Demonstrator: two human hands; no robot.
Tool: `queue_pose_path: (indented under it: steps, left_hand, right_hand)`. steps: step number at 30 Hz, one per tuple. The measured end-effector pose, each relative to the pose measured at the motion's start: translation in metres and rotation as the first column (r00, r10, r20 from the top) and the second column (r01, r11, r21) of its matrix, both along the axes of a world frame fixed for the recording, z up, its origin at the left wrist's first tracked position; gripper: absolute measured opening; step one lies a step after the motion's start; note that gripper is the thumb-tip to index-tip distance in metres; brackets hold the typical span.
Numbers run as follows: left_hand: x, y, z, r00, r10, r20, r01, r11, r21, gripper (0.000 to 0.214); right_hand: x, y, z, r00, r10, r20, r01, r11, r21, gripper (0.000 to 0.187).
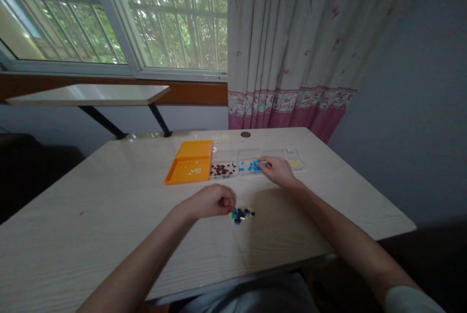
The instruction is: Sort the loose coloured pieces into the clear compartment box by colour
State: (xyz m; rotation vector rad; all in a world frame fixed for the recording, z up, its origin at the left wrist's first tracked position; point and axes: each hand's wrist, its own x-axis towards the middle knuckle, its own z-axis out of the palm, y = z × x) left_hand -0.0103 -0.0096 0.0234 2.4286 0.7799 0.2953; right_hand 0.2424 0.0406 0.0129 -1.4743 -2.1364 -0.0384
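Note:
Mixed small pieces (241,215) in blue, dark brown, green and yellow lie in a heap on the table. My left hand (213,200) is beside this heap on its left, fingers curled closed; whatever is inside them is hidden. Farther back, my right hand (277,169) reaches into a clear compartment with blue pieces (251,165). Its thumb and fingertips are pinched together among them, and I cannot make out what is between them. Left of the blue pieces, another compartment holds dark brown pieces (222,169). Yellow pieces (295,163) lie to the right of my right hand.
An open orange case (178,177) with white pieces (195,170) adjoins the clear compartment tray (250,154). The pale wooden table (127,220) has a round hole (245,134) at its back edge. A raised shelf (109,93) stands at the back left, near a curtain (284,50).

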Motion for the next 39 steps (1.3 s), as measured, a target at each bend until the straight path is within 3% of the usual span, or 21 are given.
queue_pose_path:
  steps: [7,17,22,29,39]
  left_hand:
    - [-0.001,0.000,0.000,1.000,0.004,-0.004,-0.004,1.000,0.006,0.016]
    - [0.000,-0.001,0.002,1.000,-0.021,0.015,0.021,1.000,0.023,0.022]
    - [0.003,-0.001,0.001,1.000,-0.008,-0.004,0.008,0.998,0.057,0.019]
    - [0.008,0.003,-0.006,0.960,0.227,0.162,-0.258,0.944,0.207,0.013]
    - [0.010,0.000,-0.003,0.943,0.208,0.260,-0.270,0.935,0.230,0.013]
  right_hand:
    - [-0.001,-0.003,0.001,1.000,0.012,0.008,-0.011,0.998,-0.062,0.032]
    - [-0.025,-0.024,-0.007,0.935,0.341,0.098,-0.324,0.933,-0.155,0.020]
    - [-0.032,-0.032,-0.010,0.905,0.408,0.120,-0.399,0.912,-0.092,0.019]
    - [-0.035,-0.040,-0.011,0.884,0.465,0.047,-0.467,0.884,0.025,0.018]
    - [-0.040,-0.044,-0.009,0.889,0.455,0.053,-0.458,0.886,0.073,0.018]
